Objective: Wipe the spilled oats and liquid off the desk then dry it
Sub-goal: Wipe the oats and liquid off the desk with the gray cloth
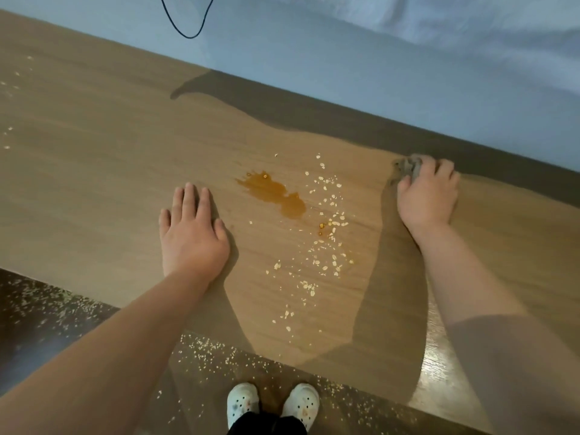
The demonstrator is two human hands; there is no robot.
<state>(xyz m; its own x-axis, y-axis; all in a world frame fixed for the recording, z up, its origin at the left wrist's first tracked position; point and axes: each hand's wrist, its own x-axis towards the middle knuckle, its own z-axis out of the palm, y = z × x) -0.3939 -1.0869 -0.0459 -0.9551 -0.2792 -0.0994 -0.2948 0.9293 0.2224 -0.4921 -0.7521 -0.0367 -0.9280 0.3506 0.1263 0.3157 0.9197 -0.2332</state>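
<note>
An amber puddle of liquid [273,191] lies in the middle of the wooden desk [94,158]. Scattered oat flakes [326,246] trail from beside the puddle down toward the desk's near edge. My left hand [191,233] rests flat on the desk with straight fingers, just left of the puddle. My right hand [428,191] grips a grey cloth [408,167] on the desk, to the right of the oats and near the far edge. Most of the cloth is hidden under the fingers.
More oats [9,86] lie at the desk's far left. Many flakes cover the dark floor [50,309] below the near edge, around my white clogs [273,403]. A light blue wall [345,58] runs behind the desk, with a black cable [188,32] hanging on it.
</note>
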